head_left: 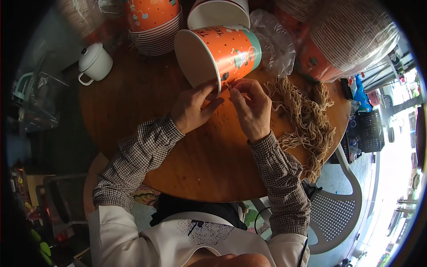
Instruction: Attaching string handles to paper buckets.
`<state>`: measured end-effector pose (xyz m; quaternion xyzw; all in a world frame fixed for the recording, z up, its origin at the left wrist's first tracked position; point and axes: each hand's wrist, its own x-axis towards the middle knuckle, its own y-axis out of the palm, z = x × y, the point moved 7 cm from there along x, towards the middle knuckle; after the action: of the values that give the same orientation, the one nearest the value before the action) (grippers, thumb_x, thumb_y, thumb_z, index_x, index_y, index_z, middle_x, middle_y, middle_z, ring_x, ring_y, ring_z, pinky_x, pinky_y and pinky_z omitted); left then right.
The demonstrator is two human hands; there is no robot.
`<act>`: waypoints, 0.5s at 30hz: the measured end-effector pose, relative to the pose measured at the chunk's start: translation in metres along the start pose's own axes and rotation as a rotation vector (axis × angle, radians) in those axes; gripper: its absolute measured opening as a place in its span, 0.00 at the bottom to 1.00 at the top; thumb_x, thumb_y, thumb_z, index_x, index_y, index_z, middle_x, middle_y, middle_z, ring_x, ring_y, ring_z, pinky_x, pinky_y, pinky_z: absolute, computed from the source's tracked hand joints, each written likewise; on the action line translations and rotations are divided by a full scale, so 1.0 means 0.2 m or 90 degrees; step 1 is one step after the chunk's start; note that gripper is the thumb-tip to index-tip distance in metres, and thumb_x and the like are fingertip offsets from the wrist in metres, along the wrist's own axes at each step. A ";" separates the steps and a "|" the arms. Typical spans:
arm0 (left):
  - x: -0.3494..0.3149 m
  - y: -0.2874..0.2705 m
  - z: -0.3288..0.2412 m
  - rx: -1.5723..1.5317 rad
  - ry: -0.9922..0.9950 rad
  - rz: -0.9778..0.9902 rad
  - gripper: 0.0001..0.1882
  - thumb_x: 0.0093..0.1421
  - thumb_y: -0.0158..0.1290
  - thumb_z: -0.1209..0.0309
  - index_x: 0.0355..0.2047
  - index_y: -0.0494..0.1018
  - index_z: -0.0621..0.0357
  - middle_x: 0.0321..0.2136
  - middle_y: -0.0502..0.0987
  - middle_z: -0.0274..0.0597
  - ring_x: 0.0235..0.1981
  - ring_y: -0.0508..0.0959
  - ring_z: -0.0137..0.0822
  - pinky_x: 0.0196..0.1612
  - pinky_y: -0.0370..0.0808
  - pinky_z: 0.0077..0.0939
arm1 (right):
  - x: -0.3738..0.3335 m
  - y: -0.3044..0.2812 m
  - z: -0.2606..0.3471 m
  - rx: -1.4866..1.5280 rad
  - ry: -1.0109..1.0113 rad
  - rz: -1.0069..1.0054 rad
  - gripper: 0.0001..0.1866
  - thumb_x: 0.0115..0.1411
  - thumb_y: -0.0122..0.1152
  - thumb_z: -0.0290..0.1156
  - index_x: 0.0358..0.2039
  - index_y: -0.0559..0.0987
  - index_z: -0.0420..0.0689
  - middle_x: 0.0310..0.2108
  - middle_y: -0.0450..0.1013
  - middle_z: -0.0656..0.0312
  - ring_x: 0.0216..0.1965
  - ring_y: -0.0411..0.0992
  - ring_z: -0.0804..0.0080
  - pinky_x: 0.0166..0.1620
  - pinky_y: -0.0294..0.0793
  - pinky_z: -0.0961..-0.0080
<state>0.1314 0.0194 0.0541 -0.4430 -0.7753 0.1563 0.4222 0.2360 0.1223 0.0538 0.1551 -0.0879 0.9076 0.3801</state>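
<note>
While the tub (pixel 235 49) lies on its side on the table (pixel 204 155), its long axis runs roughly left to right, mouth to the left, base to the right and slightly farther from the body. It lies just beyond the fingers of both hands. The left hand (pixel 193 109) is nearer the mouth: its fingers are at the rim, thumb and forefinger partly spread, though I cannot tell how firmly they grip. The right hand (pixel 253 109) is at the outer wall, just right of the rim, thumb and fingertips pinched together; anything between them is too small to tell. Cords (pixel 307 118) lie in a loose heap to that hand's right.
</note>
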 end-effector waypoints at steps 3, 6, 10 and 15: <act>0.00 0.01 0.01 0.013 0.001 0.006 0.24 0.56 0.58 0.72 0.53 0.65 0.61 0.38 0.78 0.45 0.36 0.82 0.38 0.38 0.80 0.31 | 0.00 0.00 0.00 -0.010 0.007 0.003 0.06 0.59 0.58 0.25 0.33 0.74 0.34 0.39 0.72 0.58 0.38 0.75 0.71 0.41 0.78 0.77; 0.00 0.01 0.01 0.014 0.008 0.005 0.25 0.56 0.59 0.72 0.53 0.65 0.61 0.39 0.78 0.45 0.36 0.82 0.38 0.38 0.80 0.31 | 0.00 -0.01 0.01 -0.011 0.005 0.007 0.06 0.58 0.58 0.25 0.33 0.74 0.34 0.39 0.72 0.57 0.37 0.76 0.71 0.41 0.78 0.76; 0.00 0.00 -0.01 0.031 0.009 0.004 0.26 0.56 0.59 0.72 0.54 0.64 0.61 0.39 0.77 0.44 0.36 0.82 0.38 0.38 0.79 0.31 | 0.00 0.00 0.02 -0.023 0.001 0.028 0.06 0.58 0.58 0.25 0.32 0.74 0.34 0.38 0.72 0.58 0.37 0.75 0.72 0.41 0.77 0.77; 0.00 -0.02 0.00 0.019 0.014 -0.038 0.22 0.55 0.59 0.73 0.49 0.66 0.62 0.36 0.77 0.45 0.35 0.81 0.38 0.37 0.79 0.31 | 0.00 0.01 -0.04 0.056 0.078 0.096 0.05 0.59 0.58 0.25 0.32 0.74 0.36 0.36 0.73 0.61 0.37 0.73 0.78 0.41 0.76 0.78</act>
<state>0.1296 0.0169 0.0560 -0.4148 -0.7811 0.1506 0.4418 0.2325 0.1241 0.0458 0.1088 -0.0364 0.9445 0.3080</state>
